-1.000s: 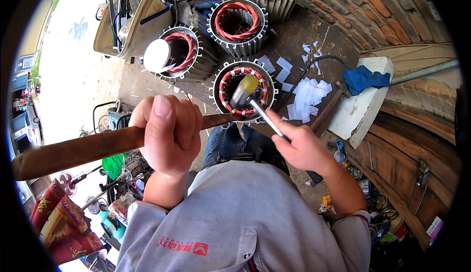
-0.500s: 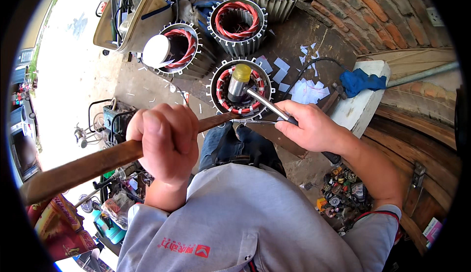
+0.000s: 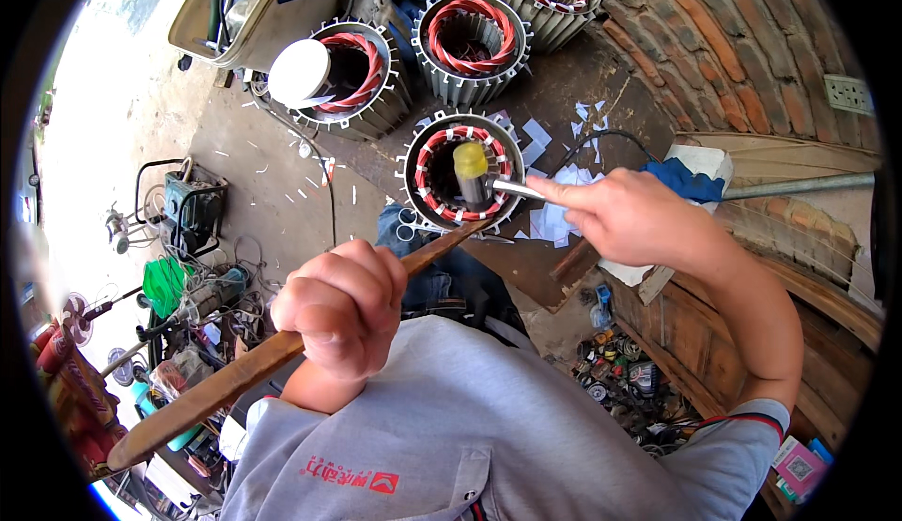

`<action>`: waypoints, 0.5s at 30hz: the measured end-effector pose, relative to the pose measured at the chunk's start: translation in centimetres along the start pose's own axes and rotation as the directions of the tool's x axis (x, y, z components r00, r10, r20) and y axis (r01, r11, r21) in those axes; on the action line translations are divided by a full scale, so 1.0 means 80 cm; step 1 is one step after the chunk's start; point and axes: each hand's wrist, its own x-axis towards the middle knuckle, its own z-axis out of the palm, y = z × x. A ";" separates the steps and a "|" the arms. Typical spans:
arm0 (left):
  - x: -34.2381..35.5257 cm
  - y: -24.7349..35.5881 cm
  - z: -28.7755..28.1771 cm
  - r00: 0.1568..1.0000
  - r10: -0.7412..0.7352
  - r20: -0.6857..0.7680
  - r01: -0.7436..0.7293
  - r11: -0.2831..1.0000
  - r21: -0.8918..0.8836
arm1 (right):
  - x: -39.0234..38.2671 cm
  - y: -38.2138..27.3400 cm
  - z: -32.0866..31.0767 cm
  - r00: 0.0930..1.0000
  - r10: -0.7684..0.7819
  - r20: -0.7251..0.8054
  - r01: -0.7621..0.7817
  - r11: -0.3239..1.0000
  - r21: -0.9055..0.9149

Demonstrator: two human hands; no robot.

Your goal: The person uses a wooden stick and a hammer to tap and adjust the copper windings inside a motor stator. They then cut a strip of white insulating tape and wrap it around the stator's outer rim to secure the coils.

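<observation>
My left hand (image 3: 340,312) is wrapped round a long flat wooden bar (image 3: 205,391), whose far end meets the lower rim of the nearest motor stator (image 3: 412,171). That stator has a red coil winding with white insulation pieces spaced round it. My right hand (image 3: 615,216) grips the shaft of a mallet (image 3: 473,171), its yellow face and metal head over the stator's opening, index finger along the shaft. Silver scissors (image 3: 408,228) lie by the stator's lower left side.
Three more stators (image 3: 470,84) stand behind, one with a white round tub (image 3: 297,68) on it. Paper pieces (image 3: 537,141) lie right, near a blue cloth (image 3: 683,181) and metal pipe (image 3: 799,186). A plastic bin (image 3: 216,4), brick wall (image 3: 714,42) and green generator (image 3: 195,202) surround the bench.
My left hand and the wooden bar have shifted downward, the bar now slanting more steeply. My right hand has moved up and rightward with the mallet, whose head stays over the stator.
</observation>
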 end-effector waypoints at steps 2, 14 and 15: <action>0.001 -0.003 -0.001 1.000 0.021 -0.014 -0.020 1.000 0.009 | 0.006 -0.003 0.002 0.993 -0.029 0.115 0.044 0.991 -0.125; -0.008 -0.012 -0.002 0.985 0.119 -0.125 -0.132 0.986 -0.102 | 0.038 -0.038 -0.043 0.950 0.053 0.308 0.118 0.851 -0.511; -0.008 -0.013 -0.002 0.984 0.126 -0.126 -0.140 0.985 -0.101 | 0.039 -0.042 -0.047 0.967 0.026 0.253 0.106 0.862 -0.496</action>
